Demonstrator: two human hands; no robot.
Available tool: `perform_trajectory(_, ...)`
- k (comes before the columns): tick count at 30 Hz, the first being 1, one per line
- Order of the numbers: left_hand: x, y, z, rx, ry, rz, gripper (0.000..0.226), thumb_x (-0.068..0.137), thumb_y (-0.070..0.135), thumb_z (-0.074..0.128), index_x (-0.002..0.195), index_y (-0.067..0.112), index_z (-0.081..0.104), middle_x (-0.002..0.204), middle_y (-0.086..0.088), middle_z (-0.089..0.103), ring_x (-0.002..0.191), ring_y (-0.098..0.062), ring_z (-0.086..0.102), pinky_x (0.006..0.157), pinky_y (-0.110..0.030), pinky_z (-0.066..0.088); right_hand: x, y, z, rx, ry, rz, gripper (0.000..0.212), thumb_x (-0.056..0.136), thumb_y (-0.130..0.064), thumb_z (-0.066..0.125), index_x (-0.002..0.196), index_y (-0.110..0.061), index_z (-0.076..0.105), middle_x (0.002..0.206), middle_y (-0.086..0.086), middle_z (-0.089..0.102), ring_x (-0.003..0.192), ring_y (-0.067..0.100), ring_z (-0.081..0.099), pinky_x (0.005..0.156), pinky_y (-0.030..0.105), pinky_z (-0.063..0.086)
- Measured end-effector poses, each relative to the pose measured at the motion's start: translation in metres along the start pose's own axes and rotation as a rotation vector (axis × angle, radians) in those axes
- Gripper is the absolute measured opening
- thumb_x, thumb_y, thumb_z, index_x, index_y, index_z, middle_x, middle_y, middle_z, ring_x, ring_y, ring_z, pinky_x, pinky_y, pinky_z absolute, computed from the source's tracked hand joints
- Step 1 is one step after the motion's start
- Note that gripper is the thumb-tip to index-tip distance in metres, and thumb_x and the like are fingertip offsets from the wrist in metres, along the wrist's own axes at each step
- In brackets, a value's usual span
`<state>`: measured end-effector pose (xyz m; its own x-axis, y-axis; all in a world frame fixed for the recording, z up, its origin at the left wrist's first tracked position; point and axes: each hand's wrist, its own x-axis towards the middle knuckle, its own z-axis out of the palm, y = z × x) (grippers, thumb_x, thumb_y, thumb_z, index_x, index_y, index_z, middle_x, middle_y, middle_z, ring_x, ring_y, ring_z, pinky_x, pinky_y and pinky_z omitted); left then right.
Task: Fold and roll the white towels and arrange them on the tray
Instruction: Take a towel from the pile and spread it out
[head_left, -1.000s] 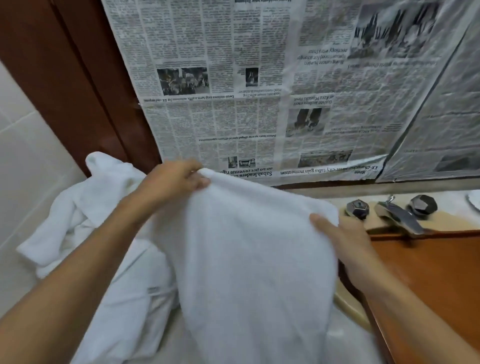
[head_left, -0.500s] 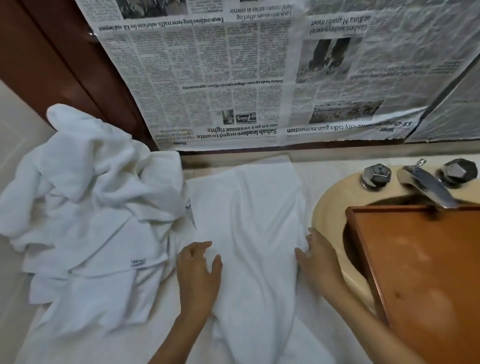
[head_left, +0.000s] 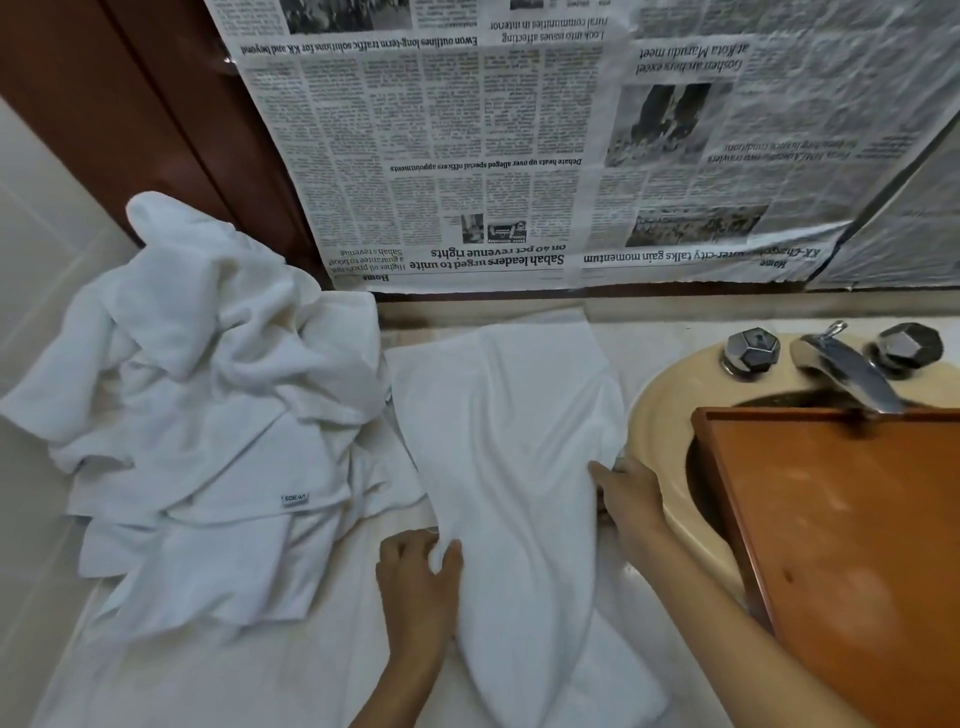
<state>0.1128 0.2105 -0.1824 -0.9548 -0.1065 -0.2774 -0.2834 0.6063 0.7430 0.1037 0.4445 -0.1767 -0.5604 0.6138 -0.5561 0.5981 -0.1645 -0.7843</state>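
Head view: towel (head_left: 509, 467) lies flat on the counter (head_left: 660, 340), a long strip running from the back edge under the newspaper (head_left: 519, 156) down to the front edge. It is wrinkled along its length.

Left hand (head_left: 415, 577) is on the towel's left edge, near the front. The thumb lies on top and the fingers sit on the outer side of the edge, so the edge is pinched between them.

Right hand (head_left: 628, 499) is on the right edge, a bit further back. The thumb is on top and the fingers are tucked under the fold, tips hidden. The towel spans between both hands.

Towel pile (head_left: 208, 415) sits crumpled at the counter's left end, touching the towel's left edge. The wooden tray (head_left: 857, 545) sits over the sink (head_left: 660, 415) on the right, below the faucet (head_left: 852, 374).
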Motion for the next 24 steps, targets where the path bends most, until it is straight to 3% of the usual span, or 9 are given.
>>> perform_trajectory(2,0.001,0.003,-0.002,-0.031,0.024,0.012,0.019,0.087,0.019,0.07,0.104,0.009,0.069,0.107,-0.006,0.058,0.095,-0.018,0.056,0.081,-0.027,0.039,-0.006,-0.005,-0.004,0.044,0.01,-0.035,0.023,0.089,-0.02,0.062,0.074,-0.01,0.049,0.073,0.017,0.056,0.065,0.028,0.055,0.066,0.037,0.048)
perform_trajectory(6,0.002,0.004,-0.012,-0.07,0.094,0.082,0.012,0.088,0.017,0.07,0.099,0.014,0.072,0.097,0.002,0.063,0.09,-0.02,0.063,0.078,-0.033,0.046,-0.022,-0.005,-0.021,0.004,0.004,-0.198,0.033,0.094,-0.013,0.06,0.065,-0.01,0.043,0.064,0.009,0.046,0.065,0.022,0.046,0.067,0.033,0.038)
perform_trajectory(11,0.016,-0.006,-0.008,0.035,-0.015,0.161,0.028,0.087,0.018,0.069,0.115,0.021,0.068,0.107,0.005,0.06,0.096,-0.009,0.055,0.076,-0.022,0.038,-0.044,-0.014,-0.032,-0.07,-0.11,-0.386,0.033,0.097,-0.012,0.057,0.067,-0.011,0.043,0.058,-0.01,0.043,0.059,0.005,0.041,0.061,0.022,0.033)
perform_trajectory(16,0.026,0.003,0.001,0.146,-0.054,0.242,0.021,0.089,0.024,0.069,0.107,0.014,0.068,0.106,0.008,0.052,0.094,-0.008,0.05,0.068,-0.011,0.031,-0.048,-0.019,-0.029,-0.062,-0.075,-0.503,0.03,0.098,-0.014,0.054,0.076,-0.001,0.04,0.065,0.002,0.038,0.059,0.007,0.036,0.056,0.022,0.031)
perform_trajectory(20,0.02,0.02,0.002,0.071,0.036,0.378,0.004,0.091,0.011,0.066,0.094,0.012,0.069,0.1,0.01,0.057,0.094,-0.014,0.054,0.075,-0.019,0.037,-0.048,-0.011,-0.03,-0.099,-0.019,-0.51,0.03,0.099,-0.012,0.053,0.074,-0.007,0.037,0.062,-0.001,0.035,0.053,0.004,0.032,0.051,0.02,0.028)
perform_trajectory(24,0.02,0.027,-0.023,-0.258,0.025,0.146,0.015,0.099,0.025,0.054,0.086,0.028,0.059,0.085,0.008,0.068,0.082,-0.002,0.063,0.072,-0.025,0.046,-0.046,-0.012,-0.048,-0.018,0.067,-0.488,0.031,0.1,-0.01,0.053,0.072,-0.009,0.038,0.058,-0.004,0.033,0.053,0.008,0.031,0.051,0.025,0.027)
